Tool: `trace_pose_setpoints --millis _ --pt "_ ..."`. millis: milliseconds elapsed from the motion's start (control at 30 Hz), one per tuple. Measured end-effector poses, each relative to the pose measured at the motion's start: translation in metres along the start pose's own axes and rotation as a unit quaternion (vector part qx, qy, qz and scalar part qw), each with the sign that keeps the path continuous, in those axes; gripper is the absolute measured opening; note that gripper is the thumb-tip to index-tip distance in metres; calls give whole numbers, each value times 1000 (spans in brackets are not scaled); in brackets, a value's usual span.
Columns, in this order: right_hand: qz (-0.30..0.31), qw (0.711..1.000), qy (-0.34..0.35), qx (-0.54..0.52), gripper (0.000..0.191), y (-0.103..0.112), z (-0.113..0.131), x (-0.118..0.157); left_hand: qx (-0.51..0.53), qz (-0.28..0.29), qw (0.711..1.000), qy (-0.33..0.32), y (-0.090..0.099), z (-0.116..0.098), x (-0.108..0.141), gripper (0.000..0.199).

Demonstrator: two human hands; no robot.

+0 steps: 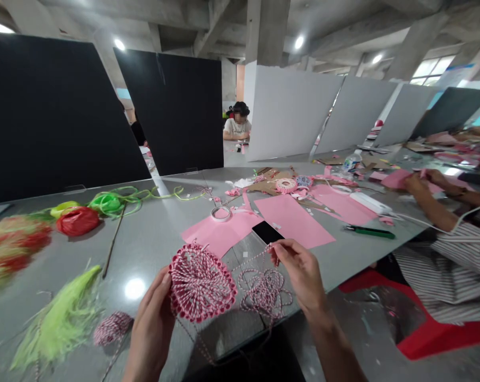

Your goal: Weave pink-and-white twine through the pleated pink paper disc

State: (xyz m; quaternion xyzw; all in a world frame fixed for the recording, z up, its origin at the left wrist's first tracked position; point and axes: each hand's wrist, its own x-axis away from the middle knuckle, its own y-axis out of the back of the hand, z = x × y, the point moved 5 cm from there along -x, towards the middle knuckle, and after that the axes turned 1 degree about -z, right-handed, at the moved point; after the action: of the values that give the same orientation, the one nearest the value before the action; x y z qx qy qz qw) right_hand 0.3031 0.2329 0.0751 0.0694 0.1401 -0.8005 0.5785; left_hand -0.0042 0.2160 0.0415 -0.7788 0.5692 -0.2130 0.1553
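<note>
My left hand (157, 307) grips the left edge of a round woven disc (202, 281), whose red-and-white cord fans across a scalloped pink rim. Between the thumb and fingertips of my right hand (299, 270) is pinched the same twisted cord (252, 260), running back to the disc's right side. Below it, a loose tangle of cord (265, 292) lies on the table by the front edge. A small ball of cord (112, 328) rests left of my left wrist. Just beyond my right fingertips is a black phone (267, 232).
Pink paper sheets (295, 217), a tape roll (221, 213), a green-handled cutter (369, 232) and a white power strip (370, 203) lie ahead. Red twine (77, 220) and yellow-green fringe (60, 318) are at left. Upright boards (172, 111) stand behind. A co-worker's hands (418, 183) hold pink paper at right.
</note>
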Motion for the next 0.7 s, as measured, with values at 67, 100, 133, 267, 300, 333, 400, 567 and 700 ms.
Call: trace_pose_setpoints --millis 67,100,133,267,300,333,400,567,700 --pt "-5 1000 2 3 34 -3 0 0 12 8 1000 -6 -3 1 -7 44" --pt "-6 1000 3 5 34 -3 -1 0 17 9 1000 -9 -4 2 -10 44" --pt "-5 1000 5 7 34 -4 -2 -1 21 9 1000 -12 -5 3 -13 43" --pt "5 996 19 83 32 -1 -16 -7 21 14 1000 6 -8 6 -21 46" --pt "0 993 26 118 32 1 -20 -10 25 15 999 13 -8 5 -22 48" --pt "-8 988 33 152 32 5 -25 -13 32 13 999 20 -8 4 -22 48" --pt "-26 979 42 196 30 11 -32 -18 51 -2 998 31 -8 2 -22 43" --pt "16 982 42 183 26 5 -22 -15 75 -88 993 30 8 3 -20 31" --pt "202 973 34 105 27 -41 1 12 35 -46 998 6 23 16 -26 38"
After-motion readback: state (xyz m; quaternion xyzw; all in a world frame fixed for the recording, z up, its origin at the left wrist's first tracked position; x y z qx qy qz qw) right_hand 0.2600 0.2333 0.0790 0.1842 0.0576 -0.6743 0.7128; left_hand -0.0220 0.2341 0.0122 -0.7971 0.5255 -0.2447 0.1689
